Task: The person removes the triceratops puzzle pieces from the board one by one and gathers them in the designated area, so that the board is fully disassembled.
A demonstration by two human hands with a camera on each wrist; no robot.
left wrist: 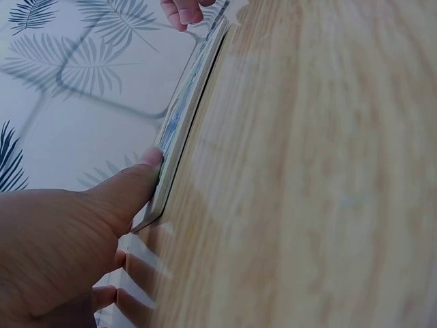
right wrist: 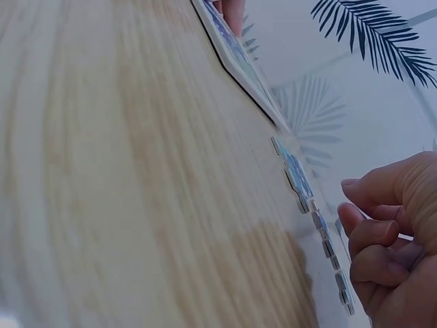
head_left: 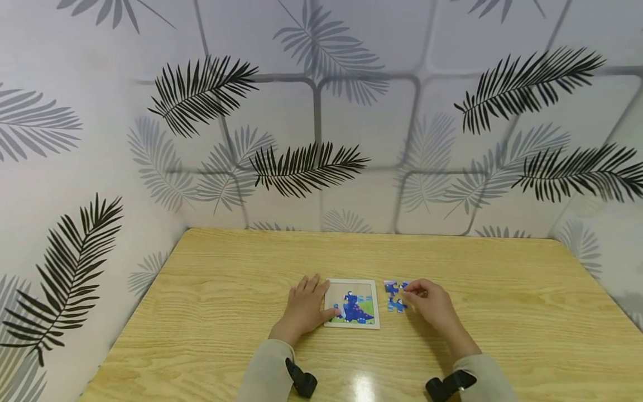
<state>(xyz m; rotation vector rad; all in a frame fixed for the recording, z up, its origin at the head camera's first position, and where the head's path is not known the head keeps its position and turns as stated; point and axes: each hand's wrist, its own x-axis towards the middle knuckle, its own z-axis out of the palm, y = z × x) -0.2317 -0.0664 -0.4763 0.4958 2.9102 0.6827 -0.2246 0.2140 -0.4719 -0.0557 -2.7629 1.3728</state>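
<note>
Item: framed dinosaur jigsaw tray [head_left: 377,312], lying flat on the wood-grain counter [head_left: 226,268]. A blue dinosaur picture [head_left: 358,311] covers its lower part; bare backing shows across much of the upper part. Loose interlocking jigsaw pieces [head_left: 397,305] lie flat just beside the tray's right edge, apart from it.

Hands: the left hand [head_left: 306,304] is at the tray's left edge, fingers extended and spread, thumb laid over the frame near the lower left corner. The right hand [head_left: 433,304] is to the right of the tray, at the loose pieces, fingers curled and the thumb bent towards the forefinger. Whether a piece is pinched there cannot be determined; the fingertips overlap the pieces in the head view.

Handling assessment: the tray appears thin, rigid and light, and would probably slide on the smooth counter if pushed; steadying it by the raised frame is judged sound. The pieces, seen edge-on in the right wrist view, are thin and flat, likely stiff card or board and very light. Their tabs are judged the weak points, liable to bend or fray. Recommended hold: thumb and forefinger on opposite edges of the piece's body, clear of the tabs.
</note>
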